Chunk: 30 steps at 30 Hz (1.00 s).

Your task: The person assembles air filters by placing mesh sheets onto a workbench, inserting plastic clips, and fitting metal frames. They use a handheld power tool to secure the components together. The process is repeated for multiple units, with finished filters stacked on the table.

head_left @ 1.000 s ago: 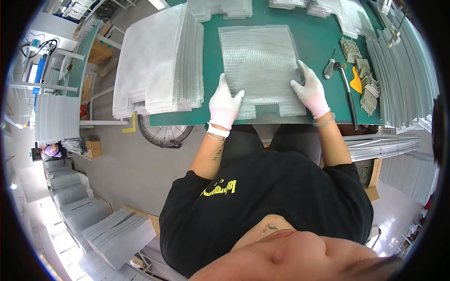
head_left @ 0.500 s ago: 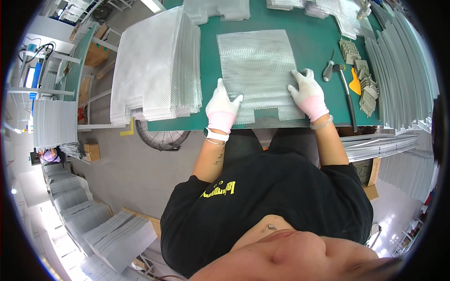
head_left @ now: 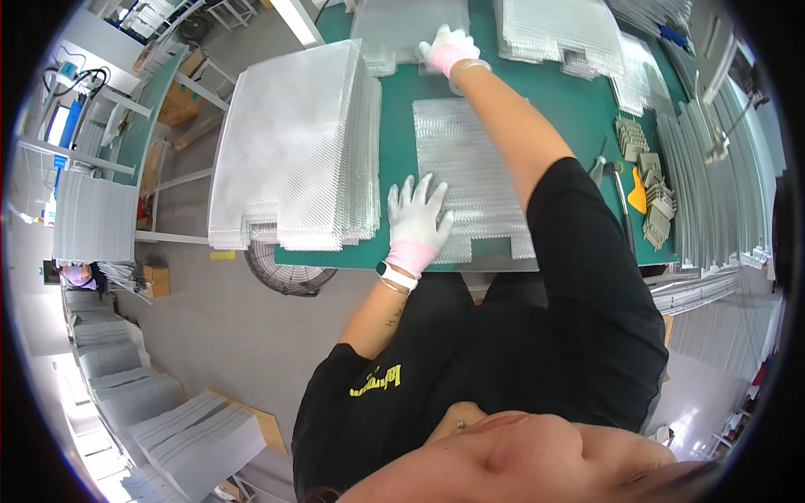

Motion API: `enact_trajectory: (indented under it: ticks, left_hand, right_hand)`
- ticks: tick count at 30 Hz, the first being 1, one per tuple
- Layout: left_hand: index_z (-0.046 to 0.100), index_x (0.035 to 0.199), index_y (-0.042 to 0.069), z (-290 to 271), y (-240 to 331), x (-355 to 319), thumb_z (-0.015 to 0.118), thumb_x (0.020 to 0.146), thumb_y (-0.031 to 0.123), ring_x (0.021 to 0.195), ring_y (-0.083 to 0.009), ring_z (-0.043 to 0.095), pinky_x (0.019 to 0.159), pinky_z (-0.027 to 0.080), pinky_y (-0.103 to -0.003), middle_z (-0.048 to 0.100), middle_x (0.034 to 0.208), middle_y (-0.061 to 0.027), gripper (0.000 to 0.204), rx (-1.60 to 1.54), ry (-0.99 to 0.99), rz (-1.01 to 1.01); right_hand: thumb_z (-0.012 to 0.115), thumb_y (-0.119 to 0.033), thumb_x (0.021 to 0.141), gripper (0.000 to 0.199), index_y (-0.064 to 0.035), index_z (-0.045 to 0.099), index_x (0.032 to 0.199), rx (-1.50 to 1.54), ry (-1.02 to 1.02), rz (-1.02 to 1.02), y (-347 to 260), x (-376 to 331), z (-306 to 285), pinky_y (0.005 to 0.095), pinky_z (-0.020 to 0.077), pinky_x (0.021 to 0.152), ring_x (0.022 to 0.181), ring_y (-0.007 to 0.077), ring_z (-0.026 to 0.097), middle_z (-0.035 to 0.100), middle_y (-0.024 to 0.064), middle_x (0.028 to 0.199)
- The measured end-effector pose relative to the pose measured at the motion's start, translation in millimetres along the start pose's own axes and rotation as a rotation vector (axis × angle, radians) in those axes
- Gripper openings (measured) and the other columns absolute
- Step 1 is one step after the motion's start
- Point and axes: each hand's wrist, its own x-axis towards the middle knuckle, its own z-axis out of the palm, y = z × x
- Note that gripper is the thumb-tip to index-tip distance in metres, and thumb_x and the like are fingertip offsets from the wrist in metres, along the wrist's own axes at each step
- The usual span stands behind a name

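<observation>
Near the worktop's (head_left: 398, 126) front edge, the spread left hand (head_left: 417, 220) is flanking the mesh panel (head_left: 461, 159), ideally bracing it gently, while farther back the right hand (head_left: 447, 50) is overlapping the mesh stack (head_left: 394, 29), any pinch unclear.

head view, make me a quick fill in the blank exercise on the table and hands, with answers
The ____ hand is stretched past the far edge of the middle mesh panel. The tall mesh stack stands to the ____ of that panel. The tabletop is coloured ____. The watch strap is coloured ____.

Missing words: right; left; green; white
</observation>
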Motion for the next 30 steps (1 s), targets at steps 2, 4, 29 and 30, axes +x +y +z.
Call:
enact_trajectory:
  ticks: [2,4,29,30]
  left_hand:
    - [0.058,0.135,0.013,-3,0,0,0.061,0.089,0.035,0.136,-0.0402,0.039,0.116,0.022,-0.057,0.049,0.144,-0.0159,0.051,-0.029,0.014,-0.004]
    - [0.059,0.135,0.013,-2,0,-1,0.060,0.089,0.034,0.136,-0.0403,0.039,0.116,0.022,-0.057,0.049,0.144,-0.0161,0.050,-0.048,0.019,-0.006]
    - [0.057,0.136,0.010,-5,1,-2,0.058,0.090,0.033,0.138,-0.0416,0.038,0.117,0.021,-0.058,0.046,0.146,-0.0164,0.051,-0.117,0.005,-0.039]
    - [0.057,0.136,0.010,-6,1,-2,0.058,0.090,0.033,0.138,-0.0415,0.038,0.117,0.020,-0.058,0.046,0.146,-0.0164,0.051,-0.117,0.000,-0.044]
  right_hand:
    - [0.057,-0.043,0.090,0.060,-0.0088,0.049,0.140,0.040,-0.116,0.119,-13,8,-4,0.0604,0.0330,0.111,0.137,0.0360,0.044,0.049,0.0190,0.143]
    - [0.056,-0.037,0.091,0.059,-0.0080,0.048,0.141,-0.049,-0.057,0.167,-21,7,2,0.0633,0.0306,0.112,0.138,0.0364,0.043,0.049,0.0198,0.143]
    - [0.061,-0.030,0.088,0.049,-0.0127,0.054,0.134,-0.196,0.075,0.173,-33,25,17,0.0574,0.0362,0.108,0.133,0.0326,0.048,0.052,0.0186,0.137]
    - [0.060,-0.027,0.089,0.050,-0.0119,0.053,0.136,-0.162,0.088,0.167,-36,22,12,0.0565,0.0385,0.106,0.130,0.0334,0.050,0.052,0.0184,0.135]
